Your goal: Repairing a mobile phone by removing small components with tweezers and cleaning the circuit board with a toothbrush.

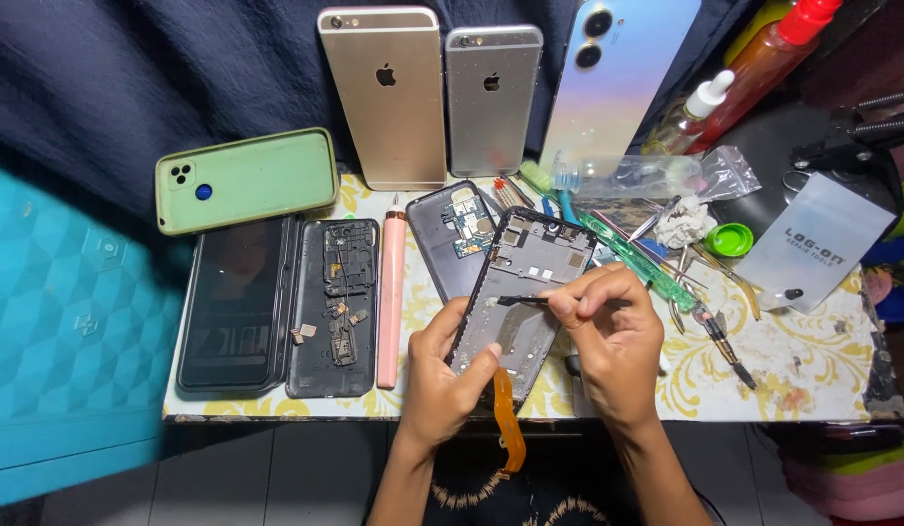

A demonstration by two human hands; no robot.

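Red-capped bottle (pixel 778 49) cut off by top edge.

Dark phone screen (pixel 230 302) lies at the table's left; grey printed pouch (pixel 817 248) at right; clear plastic bag (pixel 656 175) behind.

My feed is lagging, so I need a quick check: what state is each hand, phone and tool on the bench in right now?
left hand: grips opened phone frame, tilted up off table.
right hand: pinches black tweezers, tip inside frame.
orange flex cable: hangs loose below frame.
green-cased phone: closed, camera side up.
dismantled phone: back off, internals exposed.
gold phone: intact, face down.
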